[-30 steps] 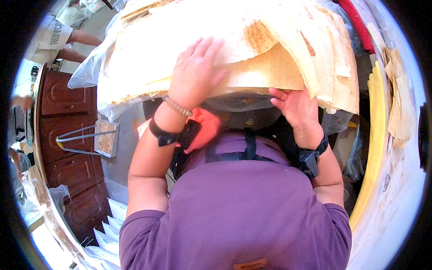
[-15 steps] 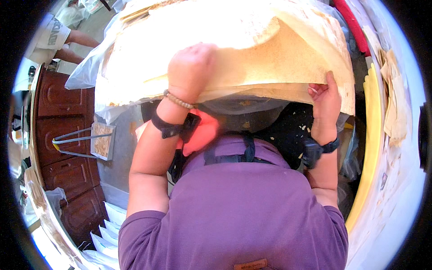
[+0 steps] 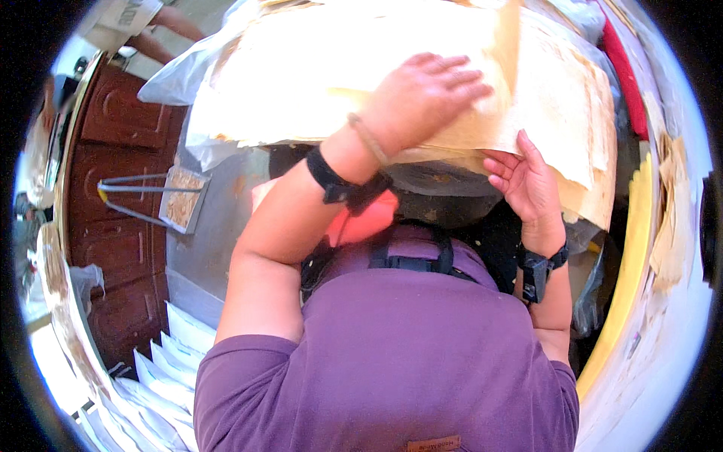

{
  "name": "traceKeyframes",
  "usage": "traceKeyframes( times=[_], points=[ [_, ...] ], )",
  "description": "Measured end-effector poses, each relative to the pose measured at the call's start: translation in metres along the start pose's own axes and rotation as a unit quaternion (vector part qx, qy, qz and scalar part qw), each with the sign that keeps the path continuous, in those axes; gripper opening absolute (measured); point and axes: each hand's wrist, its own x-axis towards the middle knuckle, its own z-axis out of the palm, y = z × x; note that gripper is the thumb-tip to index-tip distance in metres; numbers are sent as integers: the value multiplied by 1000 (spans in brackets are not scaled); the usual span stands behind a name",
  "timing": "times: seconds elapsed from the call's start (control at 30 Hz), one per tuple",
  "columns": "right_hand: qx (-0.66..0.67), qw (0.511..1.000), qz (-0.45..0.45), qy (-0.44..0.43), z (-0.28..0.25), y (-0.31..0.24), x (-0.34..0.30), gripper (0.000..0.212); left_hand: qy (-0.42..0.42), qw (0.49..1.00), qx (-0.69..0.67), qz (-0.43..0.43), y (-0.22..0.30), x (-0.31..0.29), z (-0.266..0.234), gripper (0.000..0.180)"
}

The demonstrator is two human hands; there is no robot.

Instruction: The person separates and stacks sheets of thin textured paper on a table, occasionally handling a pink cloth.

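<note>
A stack of thin, cream-yellow sheets (image 3: 565, 105), like veneer or stiff paper, lies in front of me, partly washed out by glare. Over the top sheet (image 3: 493, 124) my left hand (image 3: 433, 98) is spread, palm down and a little blurred; whether it presses on the sheet I cannot tell. My right hand (image 3: 527, 181) is at the near edge of that sheet, thumb on top and fingers beneath, pinching it. Close to the right hand, the top sheet's right side stands up in a tan fold (image 3: 508, 53).
At left, a long-handled dustpan (image 3: 183, 200) holding chips stands by a dark red-brown cabinet (image 3: 113, 173). Several white packets (image 3: 177, 339) are at lower left. Yellow edging (image 3: 633, 241) and a red strip (image 3: 623, 71) run along the right. Another person's legs (image 3: 162, 34) show at upper left.
My left hand has swept right across the top sheet and its fingers have spread. The sheet's right part has lifted into a fold. My right hand has shifted slightly left and down. The view has turned slightly.
</note>
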Motion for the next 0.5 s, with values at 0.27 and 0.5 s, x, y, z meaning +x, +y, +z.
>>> traceKeyframes(
  times=[0.27,0.5],
  points=[
    [170,985,32,-26,-14,-8,12,43,93,976,29,-196,-6,-96,-96,12],
    [30,988,145,-52,-4,-6,2,41,-5,942,118,-313,-7,-175,-120,18]
  ],
)
